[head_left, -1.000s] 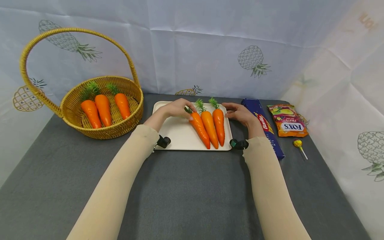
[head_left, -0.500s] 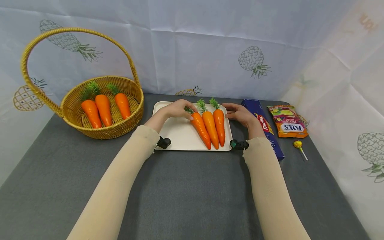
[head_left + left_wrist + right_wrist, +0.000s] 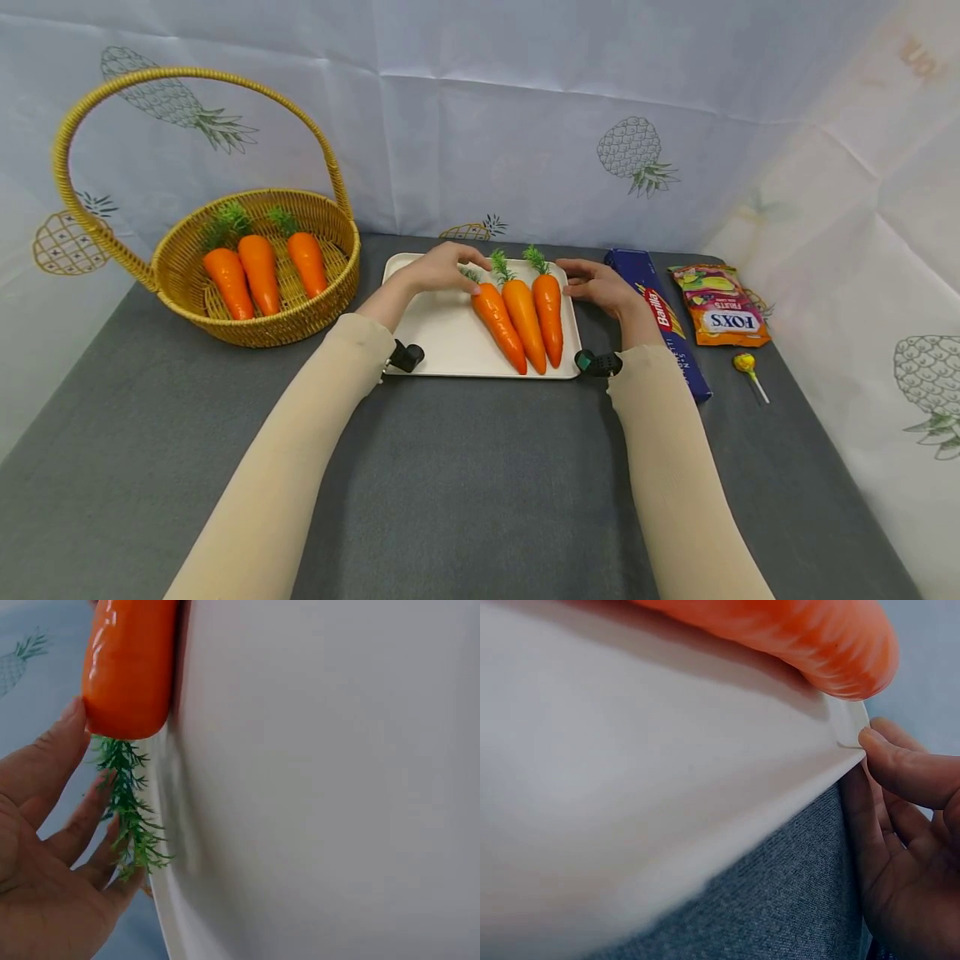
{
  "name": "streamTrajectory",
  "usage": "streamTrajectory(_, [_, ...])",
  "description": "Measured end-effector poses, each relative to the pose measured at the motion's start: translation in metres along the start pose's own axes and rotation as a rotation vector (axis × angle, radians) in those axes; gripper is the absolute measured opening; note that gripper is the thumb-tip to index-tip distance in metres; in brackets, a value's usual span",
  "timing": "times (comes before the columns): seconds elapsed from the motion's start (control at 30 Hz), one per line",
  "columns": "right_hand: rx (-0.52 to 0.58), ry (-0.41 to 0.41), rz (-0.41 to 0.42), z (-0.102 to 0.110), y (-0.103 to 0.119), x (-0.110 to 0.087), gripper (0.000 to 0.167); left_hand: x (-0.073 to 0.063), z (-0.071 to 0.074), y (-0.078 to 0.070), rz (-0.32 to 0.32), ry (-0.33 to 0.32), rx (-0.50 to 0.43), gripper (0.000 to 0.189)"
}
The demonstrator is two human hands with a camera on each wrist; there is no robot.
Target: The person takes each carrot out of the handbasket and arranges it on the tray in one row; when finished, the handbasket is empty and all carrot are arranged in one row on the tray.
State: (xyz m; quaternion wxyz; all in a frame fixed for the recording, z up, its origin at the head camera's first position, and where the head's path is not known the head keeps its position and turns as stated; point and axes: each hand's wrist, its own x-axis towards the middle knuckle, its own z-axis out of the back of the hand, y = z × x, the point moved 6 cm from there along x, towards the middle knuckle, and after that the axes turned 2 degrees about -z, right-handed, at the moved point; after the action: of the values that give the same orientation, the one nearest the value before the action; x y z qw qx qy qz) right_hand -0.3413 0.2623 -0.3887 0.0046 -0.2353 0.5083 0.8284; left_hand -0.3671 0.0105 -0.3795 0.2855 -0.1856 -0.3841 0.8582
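Three orange carrots with green tops lie side by side on a cream tray (image 3: 442,342). My left hand (image 3: 441,268) is over the tray's far side, at the top of the left carrot (image 3: 498,327). Its thumb touches that carrot's shoulder in the left wrist view, while loosely bent fingers spread behind the leafy top (image 3: 127,802). The middle carrot (image 3: 523,323) and right carrot (image 3: 548,317) lie just beyond. At the tray's far right corner, my right hand (image 3: 600,287) pinches the rim (image 3: 851,754), thumb on top and fingers below.
On the left stands a wicker basket (image 3: 348,279) with a tall handle, holding three more carrots. To the right lie a blue Barilla pasta box (image 3: 663,325), a Fox's candy bag (image 3: 722,307) and a yellow lollipop (image 3: 745,362). A pineapple-print cloth (image 3: 495,125) hangs behind.
My left hand has risen slightly, and its fingers have spread a little at the left carrot's top. The left and middle carrots have shifted very slightly. My right hand keeps its place.
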Motion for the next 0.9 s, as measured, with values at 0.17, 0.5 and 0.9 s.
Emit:
streamTrajectory(0.17, [-0.013, -0.002, 0.003, 0.001, 0.000, 0.000, 0.060, -0.002, 0.004, -0.002, -0.002, -0.009, -0.016, 0.047])
streamTrajectory(0.5, [-0.016, -0.003, -0.001, 0.000, 0.000, -0.001, 0.060, -0.007, 0.013, -0.017, -0.049, -0.001, -0.025, 0.048])
streamTrajectory(0.9, [-0.010, 0.001, -0.001, 0.000, 0.001, -0.001, 0.061, -0.024, 0.041, -0.032, -0.056, -0.035, -0.044, 0.047])
